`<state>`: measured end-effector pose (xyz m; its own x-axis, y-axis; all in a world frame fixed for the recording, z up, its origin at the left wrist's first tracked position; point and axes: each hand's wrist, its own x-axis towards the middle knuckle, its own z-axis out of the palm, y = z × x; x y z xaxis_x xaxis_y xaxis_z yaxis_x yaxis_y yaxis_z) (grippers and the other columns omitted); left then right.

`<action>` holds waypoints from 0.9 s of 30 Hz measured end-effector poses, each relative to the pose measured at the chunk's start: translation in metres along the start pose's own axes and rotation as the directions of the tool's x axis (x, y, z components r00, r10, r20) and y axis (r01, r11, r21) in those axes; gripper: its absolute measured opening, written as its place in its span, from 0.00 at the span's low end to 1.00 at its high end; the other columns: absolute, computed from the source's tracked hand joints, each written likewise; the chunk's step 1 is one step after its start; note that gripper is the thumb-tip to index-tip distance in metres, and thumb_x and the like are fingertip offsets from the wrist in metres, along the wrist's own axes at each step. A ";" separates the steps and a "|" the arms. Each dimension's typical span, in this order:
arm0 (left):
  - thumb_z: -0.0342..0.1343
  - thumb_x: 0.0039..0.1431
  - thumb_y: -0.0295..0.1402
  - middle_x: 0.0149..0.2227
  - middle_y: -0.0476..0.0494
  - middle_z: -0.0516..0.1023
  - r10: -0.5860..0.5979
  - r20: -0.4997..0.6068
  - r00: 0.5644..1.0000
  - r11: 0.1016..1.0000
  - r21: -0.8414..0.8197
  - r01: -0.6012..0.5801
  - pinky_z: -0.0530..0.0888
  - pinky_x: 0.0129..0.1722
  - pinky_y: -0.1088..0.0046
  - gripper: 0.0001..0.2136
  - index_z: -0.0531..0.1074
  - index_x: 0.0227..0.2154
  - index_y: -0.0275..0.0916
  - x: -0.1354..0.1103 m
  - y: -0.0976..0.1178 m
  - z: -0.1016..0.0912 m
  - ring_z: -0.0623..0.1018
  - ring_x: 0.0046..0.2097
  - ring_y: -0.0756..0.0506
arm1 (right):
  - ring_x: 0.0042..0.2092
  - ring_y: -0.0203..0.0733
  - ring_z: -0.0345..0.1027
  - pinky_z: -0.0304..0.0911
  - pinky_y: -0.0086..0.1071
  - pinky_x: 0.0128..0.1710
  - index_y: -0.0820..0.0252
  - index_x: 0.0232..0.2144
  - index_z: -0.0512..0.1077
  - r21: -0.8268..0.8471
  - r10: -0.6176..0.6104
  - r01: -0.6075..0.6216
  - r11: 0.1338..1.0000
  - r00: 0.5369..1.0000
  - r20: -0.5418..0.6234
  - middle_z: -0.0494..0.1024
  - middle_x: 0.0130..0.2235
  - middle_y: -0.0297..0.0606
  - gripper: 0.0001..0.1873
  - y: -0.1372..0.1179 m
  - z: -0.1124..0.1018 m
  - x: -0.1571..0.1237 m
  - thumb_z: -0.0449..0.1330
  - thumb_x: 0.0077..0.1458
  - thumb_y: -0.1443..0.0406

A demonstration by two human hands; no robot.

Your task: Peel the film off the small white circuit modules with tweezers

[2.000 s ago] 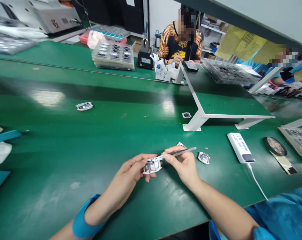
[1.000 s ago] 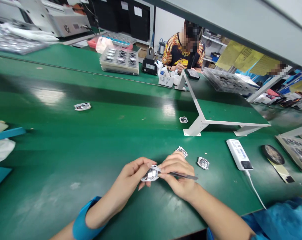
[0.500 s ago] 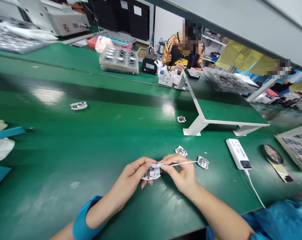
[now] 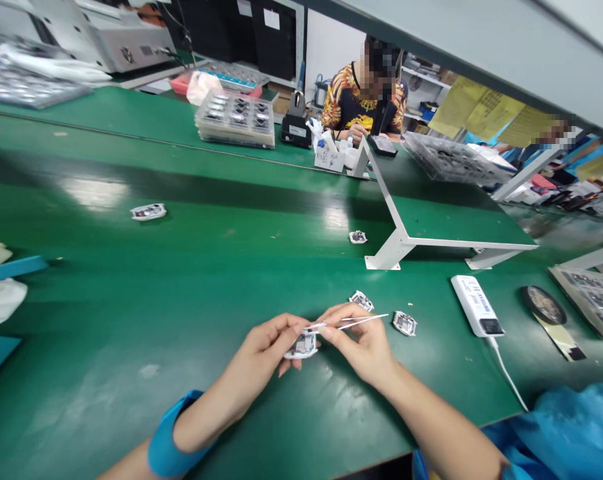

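Observation:
My left hand [image 4: 268,343] pinches a small white-framed circuit module [image 4: 301,345], shaped like a watch body, by its upper left edge. Its open face shows silver and dark parts. Closed beside it, my right hand [image 4: 361,340] grips slim pale tweezers [image 4: 368,321]; their two arms meet at the right end, above the hand. The tips are at the module's upper edge, partly covered by my fingers, and I cannot make out what they grip. Just beyond my right hand lie two similar modules, one circuit module [image 4: 362,301] and another module [image 4: 405,323].
Farther off lie a module [image 4: 148,212] and another module [image 4: 358,237] by a white-legged stand [image 4: 396,250]. To the right are a white device with a cable [image 4: 476,307] and a round black dish [image 4: 544,305]. Parts trays [image 4: 236,120] stand behind. A person [image 4: 364,100] sits across the bench.
The tweezers' rear end has tilted slightly upward and shifted left. Both hands stay close together at the module, with only slight movement. The view has shifted a little.

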<state>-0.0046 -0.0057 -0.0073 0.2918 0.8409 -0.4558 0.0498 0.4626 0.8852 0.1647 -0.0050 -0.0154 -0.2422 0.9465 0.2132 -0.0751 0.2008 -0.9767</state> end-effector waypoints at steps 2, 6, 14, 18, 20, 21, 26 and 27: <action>0.54 0.48 0.50 0.20 0.52 0.67 -0.003 -0.003 1.000 1.000 0.002 0.003 0.60 0.19 0.87 0.23 0.68 0.36 0.32 0.000 0.001 0.000 0.64 0.22 0.58 | 0.34 0.36 0.73 0.70 0.31 0.34 0.61 0.32 0.71 0.040 0.008 -0.008 0.999 1.000 -0.013 0.77 0.35 0.38 0.03 0.001 0.001 0.000 0.62 0.54 0.67; 0.54 0.47 0.50 0.20 0.52 0.67 -0.006 -0.010 1.000 1.000 0.000 0.006 0.60 0.19 0.87 0.24 0.69 0.37 0.32 -0.001 0.001 0.001 0.65 0.22 0.57 | 0.35 0.37 0.74 0.71 0.32 0.35 0.60 0.30 0.71 0.007 0.002 -0.002 1.000 0.999 -0.048 0.77 0.34 0.38 0.04 0.003 0.001 -0.001 0.63 0.53 0.66; 0.54 0.49 0.49 0.21 0.52 0.67 0.002 -0.012 1.000 1.000 -0.011 -0.002 0.61 0.20 0.87 0.23 0.69 0.37 0.32 -0.002 -0.002 0.001 0.64 0.22 0.58 | 0.38 0.40 0.74 0.70 0.36 0.43 0.59 0.30 0.73 -0.238 -0.158 0.147 0.960 0.987 -0.026 0.79 0.33 0.39 0.01 0.001 0.000 -0.001 0.62 0.54 0.67; 0.53 0.52 0.47 0.23 0.50 0.68 0.016 0.027 1.000 1.000 -0.009 -0.015 0.63 0.21 0.87 0.21 0.68 0.40 0.32 -0.003 -0.001 -0.001 0.64 0.24 0.58 | 0.36 0.39 0.74 0.70 0.33 0.38 0.61 0.32 0.72 -0.166 -0.085 0.074 0.983 0.995 -0.056 0.78 0.34 0.40 0.03 0.002 0.000 0.000 0.62 0.54 0.66; 0.53 0.52 0.46 0.25 0.50 0.68 0.016 0.045 0.999 1.000 0.002 -0.016 0.63 0.22 0.86 0.21 0.68 0.41 0.32 -0.004 0.000 -0.001 0.65 0.25 0.58 | 0.34 0.37 0.73 0.70 0.32 0.34 0.62 0.31 0.71 -0.071 -0.034 0.029 0.997 0.997 -0.071 0.77 0.34 0.40 0.04 0.003 0.000 0.000 0.62 0.54 0.66; 0.53 0.52 0.47 0.26 0.50 0.68 0.015 0.050 0.999 1.000 0.009 -0.016 0.63 0.22 0.86 0.21 0.68 0.40 0.32 -0.005 0.001 -0.001 0.65 0.25 0.58 | 0.33 0.37 0.73 0.70 0.31 0.33 0.62 0.31 0.71 -0.038 -0.026 0.023 0.999 0.997 -0.075 0.77 0.34 0.40 0.04 0.004 0.001 0.000 0.62 0.54 0.65; 0.54 0.51 0.47 0.29 0.49 0.69 0.010 0.041 0.999 1.000 0.022 -0.011 0.63 0.22 0.86 0.22 0.68 0.41 0.33 -0.004 0.003 0.001 0.66 0.27 0.57 | 0.35 0.38 0.74 0.70 0.32 0.35 0.61 0.29 0.71 -0.102 -0.074 0.066 0.993 0.994 -0.081 0.78 0.32 0.39 0.04 0.003 0.000 -0.001 0.62 0.54 0.66; 0.54 0.50 0.48 0.29 0.48 0.69 0.008 0.032 0.999 1.000 0.023 -0.009 0.63 0.23 0.85 0.23 0.68 0.41 0.33 -0.003 0.003 0.001 0.66 0.27 0.57 | 0.36 0.39 0.74 0.70 0.33 0.37 0.61 0.29 0.71 -0.131 -0.083 0.072 0.989 0.994 -0.077 0.78 0.32 0.39 0.04 0.003 0.000 -0.001 0.62 0.54 0.66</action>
<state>-0.0047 -0.0070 -0.0028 0.3227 0.8353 -0.4452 0.0689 0.4484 0.8912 0.1649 -0.0048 -0.0188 -0.1598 0.9432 0.2911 0.0348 0.3001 -0.9533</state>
